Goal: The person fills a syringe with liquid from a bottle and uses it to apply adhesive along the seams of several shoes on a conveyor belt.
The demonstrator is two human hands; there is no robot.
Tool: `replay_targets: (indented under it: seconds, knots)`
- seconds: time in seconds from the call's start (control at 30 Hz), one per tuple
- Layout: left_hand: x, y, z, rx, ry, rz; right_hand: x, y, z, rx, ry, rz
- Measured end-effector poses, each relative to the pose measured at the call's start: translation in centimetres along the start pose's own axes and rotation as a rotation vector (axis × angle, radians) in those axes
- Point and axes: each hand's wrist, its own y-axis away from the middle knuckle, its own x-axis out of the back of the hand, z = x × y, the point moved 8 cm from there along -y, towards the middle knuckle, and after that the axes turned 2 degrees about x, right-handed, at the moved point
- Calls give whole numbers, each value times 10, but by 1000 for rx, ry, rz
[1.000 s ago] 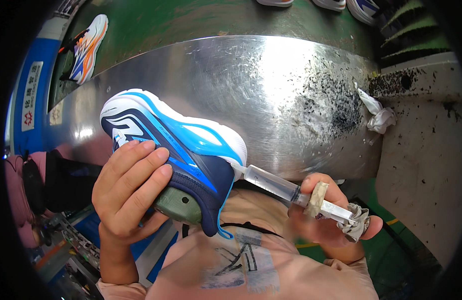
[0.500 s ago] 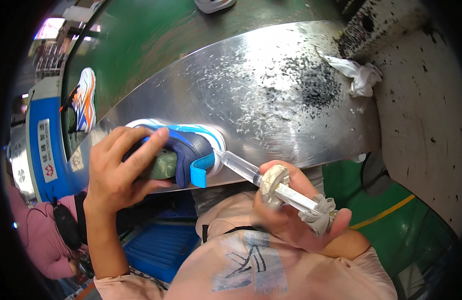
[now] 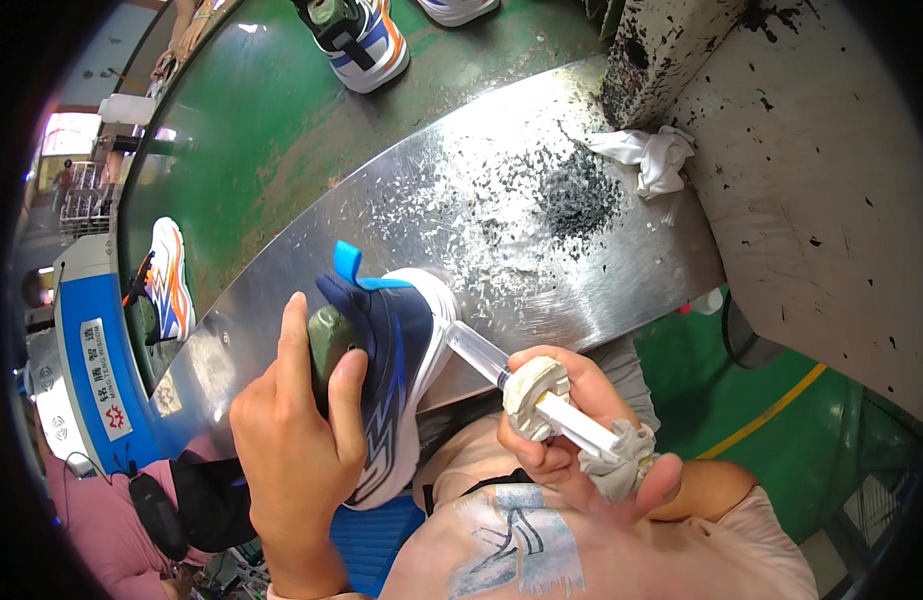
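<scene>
A navy running shoe (image 3: 396, 335) with a white sole and a light blue heel tab (image 3: 348, 264) is tilted over the near edge of the metal table, heel away from me and toe toward me. My left hand (image 3: 306, 430) grips it by the green last (image 3: 330, 340) in its opening, thumb and forefinger on either side. In my right hand (image 3: 581, 430) is a clear syringe (image 3: 478, 354), its flange and plunger end wrapped in pale material. The syringe's tip meets the edge of the sole near the heel, and whether it touches is too fine to tell.
Dark and pale scraps litter the metal table (image 3: 291, 270), where a crumpled white cloth (image 3: 656, 160) lies by a stained upright panel (image 3: 791, 200). Beyond it, a green surface carries a white and orange shoe (image 3: 167, 280) and another shoe (image 3: 366, 55). A person in pink (image 3: 111, 500) is at the left.
My left hand has turned the shoe, so its heel tab now points away from me instead of toward me. The syringe stays at the sole's edge. The whole view has shifted.
</scene>
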Motion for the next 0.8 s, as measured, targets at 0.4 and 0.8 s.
replay_targets:
  seconds: [0.4, 0.8]
  knots:
    - [3, -14, -6, 219, 30, -14, -26, 19, 32, 127, 289, -132]
    - [16, 30, -12, -75, 244, 271, 5, -8, 1, 71, -97, 41]
